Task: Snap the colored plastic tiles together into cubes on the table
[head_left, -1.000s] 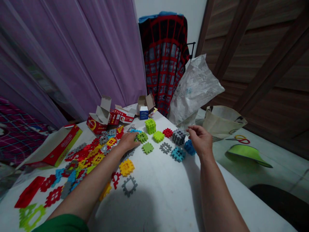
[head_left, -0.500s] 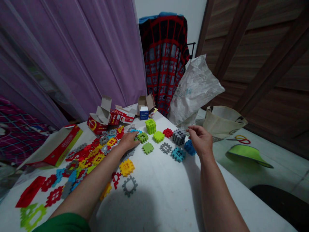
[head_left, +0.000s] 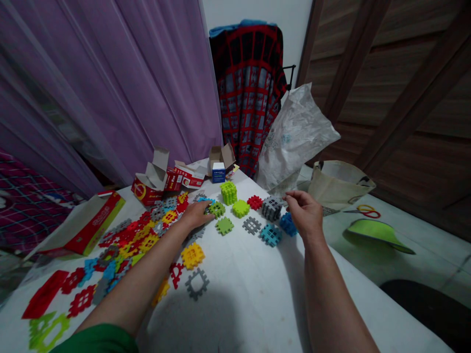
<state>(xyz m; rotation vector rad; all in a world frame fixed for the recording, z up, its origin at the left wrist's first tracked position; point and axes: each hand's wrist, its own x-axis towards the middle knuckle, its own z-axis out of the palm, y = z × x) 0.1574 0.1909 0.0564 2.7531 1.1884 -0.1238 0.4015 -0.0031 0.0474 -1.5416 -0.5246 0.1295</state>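
- Green toothed block lies on the counter, at the fingertips of our left hand; whether those fingers pinch it or only touch it, we cannot tell.
- Our right hand brings thumb and fingers close together beside the grey block; we cannot tell if they pinch anything.
- Hands and blocks have hardly shifted this past second, so we judge the work momentarily paused.

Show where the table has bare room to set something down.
The widest bare patch of table lies between left forearm and right forearm, bordered by gray frame and turquoise block. A narrower strip runs between right forearm and the table's edge. Crowded: toy pieces at left, blocks near left hand and right hand.
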